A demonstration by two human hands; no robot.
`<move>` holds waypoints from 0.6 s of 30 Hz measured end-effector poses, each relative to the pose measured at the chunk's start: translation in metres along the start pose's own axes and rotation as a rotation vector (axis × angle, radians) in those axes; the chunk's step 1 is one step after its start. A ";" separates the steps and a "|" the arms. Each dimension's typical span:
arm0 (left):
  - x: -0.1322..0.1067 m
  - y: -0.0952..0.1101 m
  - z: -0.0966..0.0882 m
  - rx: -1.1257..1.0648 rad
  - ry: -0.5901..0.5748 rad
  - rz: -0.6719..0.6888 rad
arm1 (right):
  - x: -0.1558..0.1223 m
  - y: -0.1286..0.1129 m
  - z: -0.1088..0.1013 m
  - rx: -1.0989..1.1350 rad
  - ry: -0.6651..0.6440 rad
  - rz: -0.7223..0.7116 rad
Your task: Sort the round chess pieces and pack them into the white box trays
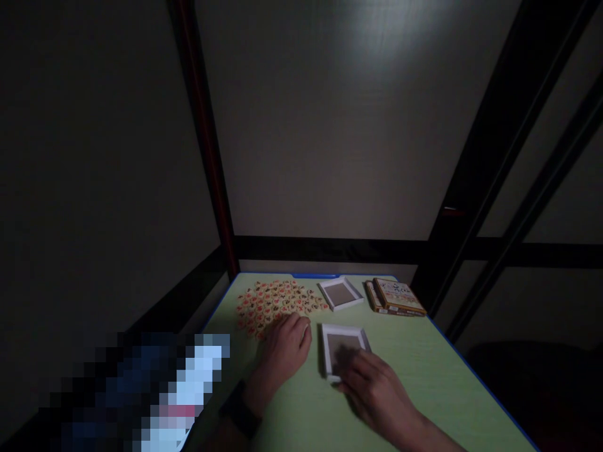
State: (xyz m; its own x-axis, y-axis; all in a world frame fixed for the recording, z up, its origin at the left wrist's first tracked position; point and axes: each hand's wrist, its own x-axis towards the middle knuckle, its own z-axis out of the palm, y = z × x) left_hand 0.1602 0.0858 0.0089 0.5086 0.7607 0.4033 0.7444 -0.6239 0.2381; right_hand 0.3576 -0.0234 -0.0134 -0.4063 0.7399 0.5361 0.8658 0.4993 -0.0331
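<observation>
My left hand point(287, 342), with a dark band at the wrist, rests at the near right edge of a spread of round Chinese chess pieces point(268, 301) marked in red and black. Its fingers are curled together, and whatever they may hold is hidden. My right hand point(377, 386) hangs over the near right corner of a shallow white box tray point(331, 333) with a grey-brown floor. Thumb and fingers are brought together there; the fingertips are dim, so I cannot make out what is in them.
A second shallow white tray point(358, 301) lies farther back. To its right are two stacked printed box lids point(398, 295). All stand on a light green table point(443, 376) with a blue edge, close to a grey wall point(330, 138). A pixelated patch point(198, 383) covers the lower left.
</observation>
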 end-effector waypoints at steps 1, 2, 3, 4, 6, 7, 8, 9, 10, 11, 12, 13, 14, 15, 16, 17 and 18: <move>-0.002 0.002 0.000 -0.003 -0.028 -0.005 | -0.003 -0.007 0.000 0.022 -0.008 -0.017; -0.003 0.005 0.001 -0.009 -0.054 -0.003 | -0.004 -0.011 0.000 0.048 -0.017 -0.031; -0.005 0.007 0.002 -0.015 -0.075 0.002 | -0.003 -0.013 -0.001 0.076 -0.021 -0.041; -0.006 0.008 0.003 -0.021 -0.091 0.010 | -0.002 -0.012 -0.003 0.103 -0.013 -0.038; -0.008 0.011 0.004 -0.024 -0.123 0.035 | 0.002 -0.004 -0.006 0.150 0.032 0.031; -0.008 0.012 0.005 -0.020 -0.140 0.047 | 0.004 0.002 -0.007 0.170 0.064 0.099; -0.008 0.013 0.004 -0.014 -0.156 0.059 | 0.005 0.009 -0.007 0.186 0.089 0.181; -0.008 0.013 0.004 -0.007 -0.169 0.067 | 0.006 0.017 -0.006 0.193 0.102 0.262; -0.007 0.014 0.003 0.000 -0.179 0.075 | 0.007 0.024 -0.004 0.192 0.095 0.324; -0.007 0.014 0.002 0.006 -0.185 0.079 | 0.007 0.030 -0.003 0.194 0.068 0.365; -0.007 0.014 0.001 0.011 -0.186 0.080 | 0.006 0.035 -0.001 0.202 0.033 0.389; -0.006 0.014 0.000 0.015 -0.186 0.081 | 0.006 0.039 0.001 0.219 -0.008 0.401; -0.006 0.014 -0.001 0.019 -0.187 0.084 | 0.006 0.042 0.003 0.235 -0.043 0.406; -0.005 0.015 -0.003 0.025 -0.189 0.086 | 0.006 0.043 0.004 0.249 -0.067 0.409; -0.005 0.015 -0.004 0.031 -0.195 0.088 | 0.006 0.044 0.005 0.258 -0.080 0.411; -0.005 0.015 -0.005 0.038 -0.202 0.086 | 0.006 0.044 0.006 0.261 -0.083 0.414; -0.004 0.016 -0.006 0.044 -0.210 0.083 | 0.007 0.044 0.007 0.260 -0.079 0.419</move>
State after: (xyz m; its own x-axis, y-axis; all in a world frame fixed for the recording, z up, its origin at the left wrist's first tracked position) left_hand 0.1672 0.0720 0.0158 0.6446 0.7302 0.2265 0.7117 -0.6813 0.1714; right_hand 0.3913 0.0071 -0.0172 -0.0686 0.9278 0.3666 0.8617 0.2403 -0.4468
